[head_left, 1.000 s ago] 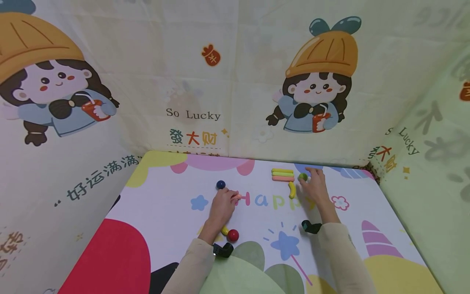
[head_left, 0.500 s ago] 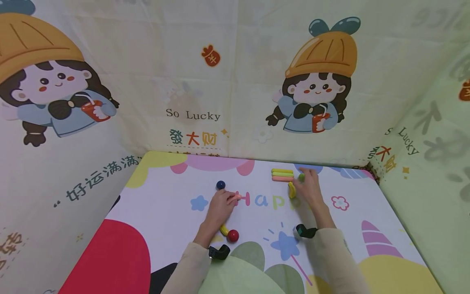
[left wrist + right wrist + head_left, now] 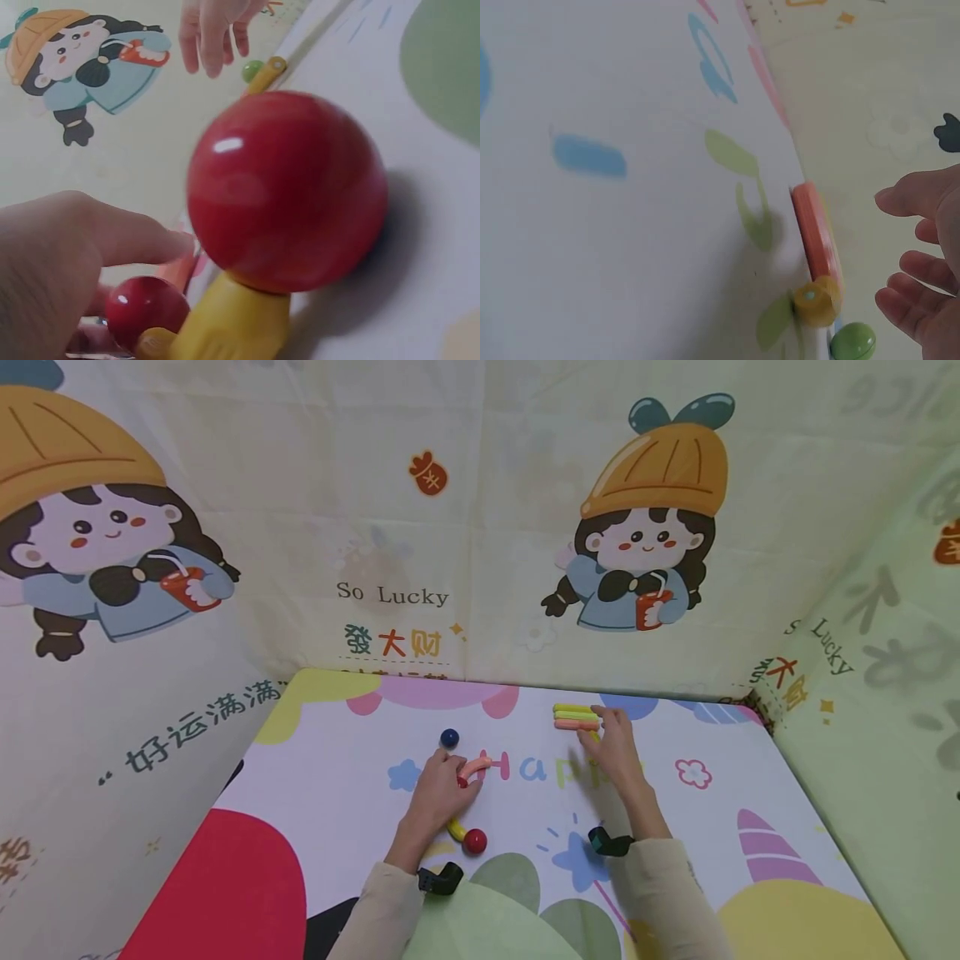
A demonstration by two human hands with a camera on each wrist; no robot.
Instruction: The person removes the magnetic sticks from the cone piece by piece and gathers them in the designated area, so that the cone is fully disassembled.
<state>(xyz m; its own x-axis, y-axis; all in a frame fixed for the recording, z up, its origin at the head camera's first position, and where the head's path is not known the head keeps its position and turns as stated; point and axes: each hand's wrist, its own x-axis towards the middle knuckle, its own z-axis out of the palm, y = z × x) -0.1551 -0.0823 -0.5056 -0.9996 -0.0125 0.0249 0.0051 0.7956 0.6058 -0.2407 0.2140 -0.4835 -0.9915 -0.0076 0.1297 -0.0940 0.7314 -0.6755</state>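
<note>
My left hand [image 3: 435, 793] spreads thumb and fingers around a small red ball [image 3: 462, 782] and the near end of a pink curved piece [image 3: 476, 766]. A yellow curved piece [image 3: 232, 322] runs from that small ball to a larger-looking red ball [image 3: 289, 191] close to the left wrist camera. Over the right end of a row of yellow, light green and pink sticks [image 3: 573, 717] is my right hand [image 3: 618, 752], fingers apart and holding nothing. Beneath it lie another yellow curved piece [image 3: 816, 301] and a green ball [image 3: 853, 341], the ball hidden in the head view.
A dark blue ball [image 3: 449, 738] sits just beyond my left fingers. The tabletop [image 3: 345, 793] has a colourful printed cover with the word Happy. Printed cloth walls [image 3: 502, 568] rise at its back and sides. Black wrist cameras [image 3: 442, 878] show on both forearms.
My right hand has moved left, from the green ball to the sticks' right end. My left fingers have loosened from the pink curved piece and drawn back, uncovering the small red ball.
</note>
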